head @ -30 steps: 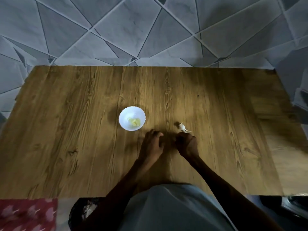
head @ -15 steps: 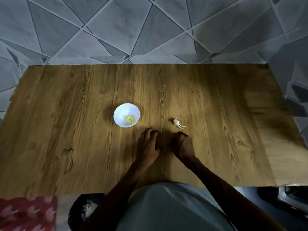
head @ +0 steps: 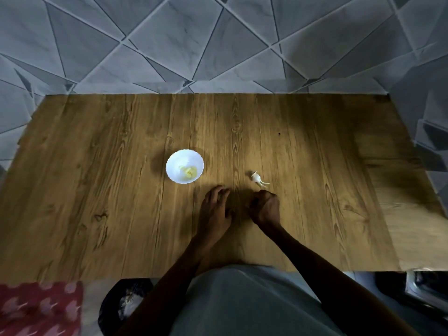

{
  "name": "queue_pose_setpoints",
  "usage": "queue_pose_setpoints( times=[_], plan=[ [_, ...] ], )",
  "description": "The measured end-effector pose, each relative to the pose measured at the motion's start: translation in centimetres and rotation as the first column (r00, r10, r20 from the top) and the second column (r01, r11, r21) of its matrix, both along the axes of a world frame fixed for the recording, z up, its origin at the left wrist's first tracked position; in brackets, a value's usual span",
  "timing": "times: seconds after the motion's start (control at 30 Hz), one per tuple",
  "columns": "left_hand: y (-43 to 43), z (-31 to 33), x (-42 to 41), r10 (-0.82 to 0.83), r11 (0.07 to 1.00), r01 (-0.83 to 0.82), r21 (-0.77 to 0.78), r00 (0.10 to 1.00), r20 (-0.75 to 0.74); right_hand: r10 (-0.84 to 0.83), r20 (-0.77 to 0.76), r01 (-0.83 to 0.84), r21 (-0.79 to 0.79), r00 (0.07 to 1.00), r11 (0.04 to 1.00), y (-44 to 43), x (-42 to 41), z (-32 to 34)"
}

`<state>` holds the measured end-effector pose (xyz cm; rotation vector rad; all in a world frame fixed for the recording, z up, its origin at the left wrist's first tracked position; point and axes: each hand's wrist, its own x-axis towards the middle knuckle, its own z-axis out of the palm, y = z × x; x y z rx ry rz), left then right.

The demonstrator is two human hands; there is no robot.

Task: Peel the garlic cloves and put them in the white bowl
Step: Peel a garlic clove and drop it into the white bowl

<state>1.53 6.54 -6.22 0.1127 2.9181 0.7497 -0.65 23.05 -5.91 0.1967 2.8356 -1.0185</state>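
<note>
Sitting close (near white bowl): left hand, right hand.

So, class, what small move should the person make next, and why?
Probably reach the right hand forward to pick up the garlic piece on the table just beyond it: it lies outside the bowl, which already holds yellowish cloves. Whether the curled hand holds anything is unclear.

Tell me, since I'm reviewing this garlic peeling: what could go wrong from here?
The small white garlic scrap lies loose on the brown wooden table just beyond the curled right hand; a stray move might flick it away. The small white bowl of yellowish peeled cloves sits close to the left hand, so a careless reach could nudge or tip it. Dim shadow over the hands may hide leftover skin.
</note>
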Motion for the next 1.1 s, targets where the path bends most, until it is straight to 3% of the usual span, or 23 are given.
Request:
queue_pose_setpoints(
  times=[0.1, 0.2, 0.3, 0.37, 0.43, 0.5, 0.63, 0.77, 0.87, 1.0, 1.07, 1.1],
  plan=[
    [0.1, -0.2, -0.2, 0.022, 0.999, -0.022, 0.034, 1.000, -0.014, -0.009, 0.056, 0.007, 0.042, 0.998, 0.999, 0.1, -0.7, -0.1],
    [0.4, 1.3, -0.8, 0.077, 0.967, -0.090, 0.238, 0.995, 0.062, -0.109, 0.167, 0.149, -0.252, 0.980, 0.956, 0.9, -1.3, 1.4],
    [0.9, 2.7, -0.8, 0.117, 0.793, -0.249, 0.555, 0.958, 0.263, -0.122, 0.300, 0.290, -0.618, 0.946, 0.731, 1.3, -0.5, 3.4],
    [1.4, 2.9, -0.5, 0.139, 0.655, -0.355, 0.667, 0.924, 0.355, -0.048, 0.330, 0.293, -0.750, 0.943, 0.593, 1.2, -0.1, 4.4],
    [1.5, 3.0, -0.2, 0.174, 0.566, -0.431, 0.703, 0.896, 0.409, -0.003, 0.302, 0.254, -0.797, 0.953, 0.547, 1.2, 0.3, 5.0],
    [1.4, 3.1, -0.1, 0.175, 0.516, -0.471, 0.716, 0.876, 0.450, 0.001, 0.274, 0.221, -0.780, 0.962, 0.585, 1.2, 0.7, 5.4],
    [1.1, 3.9, 0.3, 0.110, 0.559, -0.468, 0.685, 0.860, 0.498, 0.048, 0.200, 0.096, -0.652, 0.979, 0.752, 1.0, 1.1, 5.8],
    [1.1, 4.9, 0.4, 0.074, 0.595, -0.444, 0.670, 0.861, 0.504, 0.235, -0.090, -0.252, -0.316, 0.968, 0.915, 1.1, 1.2, 5.8],
    [1.2, 5.6, 0.2, -0.012, 0.405, -0.554, 0.727, 0.792, 0.610, 0.239, -0.250, -0.298, -0.234, 0.938, 0.925, 1.2, 1.2, 6.0],
    [1.1, 7.0, 0.0, -0.160, 0.004, -0.842, 0.540, 0.533, 0.831, 0.242, -0.377, -0.330, -0.189, 0.894, 0.925, 1.1, 1.2, 6.2],
    [1.0, 7.1, 0.1, -0.217, -0.086, -0.882, 0.462, 0.470, 0.856, 0.258, -0.399, -0.354, -0.187, 0.880, 0.916, 1.2, 0.8, 6.3],
    [1.0, 7.0, 0.2, -0.209, -0.094, -0.876, 0.473, 0.482, 0.851, 0.253, -0.382, -0.351, -0.213, 0.889, 0.912, 1.2, 0.7, 6.4]
  ],
)
